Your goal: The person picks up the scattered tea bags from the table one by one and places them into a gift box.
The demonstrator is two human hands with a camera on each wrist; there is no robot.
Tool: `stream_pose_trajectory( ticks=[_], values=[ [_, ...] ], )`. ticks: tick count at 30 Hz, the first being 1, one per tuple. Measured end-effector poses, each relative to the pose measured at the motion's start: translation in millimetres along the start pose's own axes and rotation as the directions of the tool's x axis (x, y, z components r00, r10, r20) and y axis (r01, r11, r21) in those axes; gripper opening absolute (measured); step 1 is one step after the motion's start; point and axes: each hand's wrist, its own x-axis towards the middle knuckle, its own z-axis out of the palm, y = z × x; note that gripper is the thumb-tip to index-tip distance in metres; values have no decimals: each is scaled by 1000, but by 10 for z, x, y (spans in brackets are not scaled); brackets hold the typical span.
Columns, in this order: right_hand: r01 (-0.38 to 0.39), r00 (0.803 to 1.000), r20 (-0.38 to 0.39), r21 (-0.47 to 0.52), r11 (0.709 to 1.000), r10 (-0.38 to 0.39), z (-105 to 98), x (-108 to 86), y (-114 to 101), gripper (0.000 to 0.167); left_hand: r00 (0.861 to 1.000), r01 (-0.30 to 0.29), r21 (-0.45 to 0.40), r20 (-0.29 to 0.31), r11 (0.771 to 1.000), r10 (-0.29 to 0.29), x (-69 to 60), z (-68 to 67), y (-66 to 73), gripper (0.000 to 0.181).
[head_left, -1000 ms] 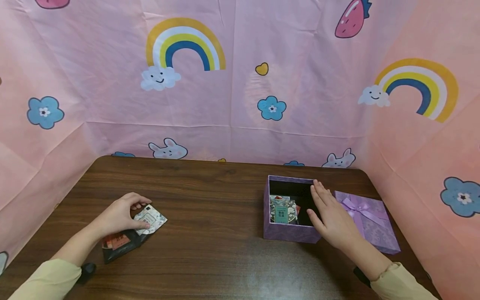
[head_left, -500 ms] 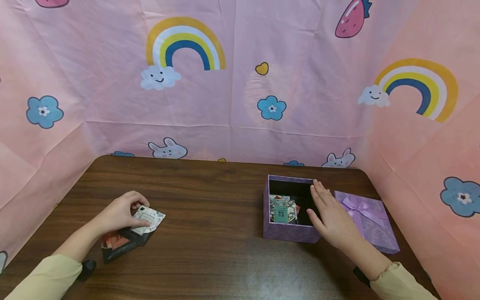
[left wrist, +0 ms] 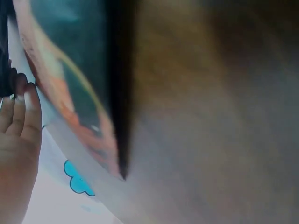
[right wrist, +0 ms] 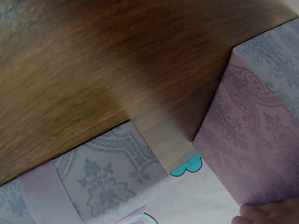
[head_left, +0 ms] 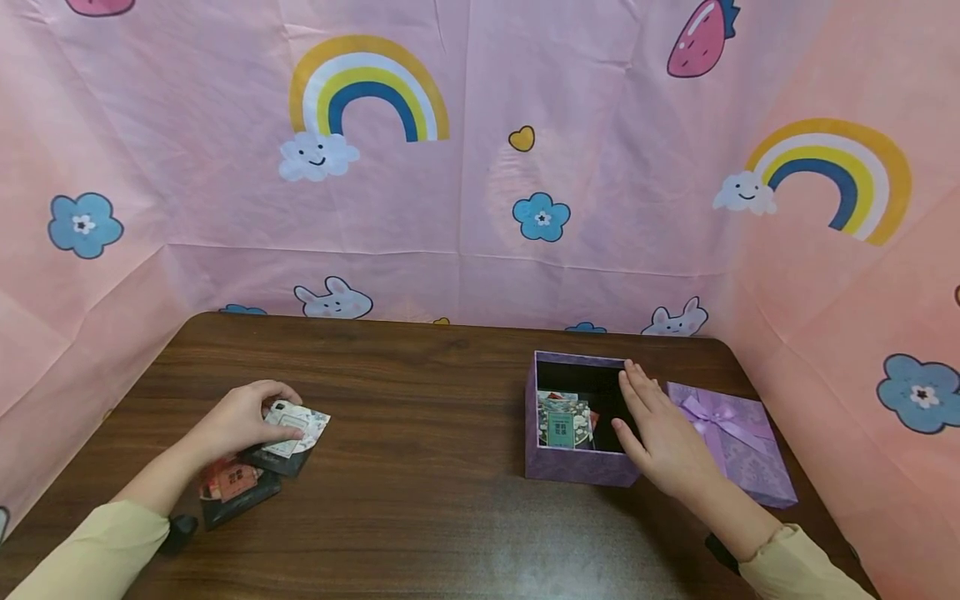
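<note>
At the table's left, my left hand (head_left: 251,421) pinches a white floral sachet (head_left: 303,421) between thumb and fingers. A dark sachet (head_left: 281,461) lies against its underside; whether both are gripped together is partly hidden. Just below, a black-and-orange sachet (head_left: 238,492) lies on the table, its printed side large in the left wrist view. My right hand (head_left: 667,433) rests with straight fingers along the right wall of an open purple box (head_left: 581,468). Inside the box stand several sachets, with a green-labelled one (head_left: 564,423) in front. Fingertips touch the box wall (right wrist: 252,121) in the right wrist view.
To the right of the box lies its purple lid (head_left: 750,450) with a ribbon bow, partly behind my right hand. Brown wooden table (head_left: 405,417) spreads between the hands. A pink patterned cloth (head_left: 465,208) encloses the back and sides.
My left hand has drawn the white sachet and the dark one beneath it off the black-and-orange sachet, which now shows more and stays put. My right hand has hardly moved.
</note>
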Motion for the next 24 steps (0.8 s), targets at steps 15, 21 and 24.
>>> stream_pose_trajectory(
  ticks=[15, 21, 24],
  values=[
    [9, 1000, -9, -7, 1000, -9, 4, 18, 0, 69, 987, 51, -15, -149, 999, -53, 178, -62, 142, 39],
    [-4, 1000, 11, -9, 1000, 4, -11, 19, -15, 69, 984, 64, -29, -167, 998, -68, 235, -60, 219, 27],
    [-21, 999, 32, -6, 1000, 21, -18, 21, -17, 70, 983, 55, -34, -176, 998, -60, 259, -69, 272, 17]
  ],
)
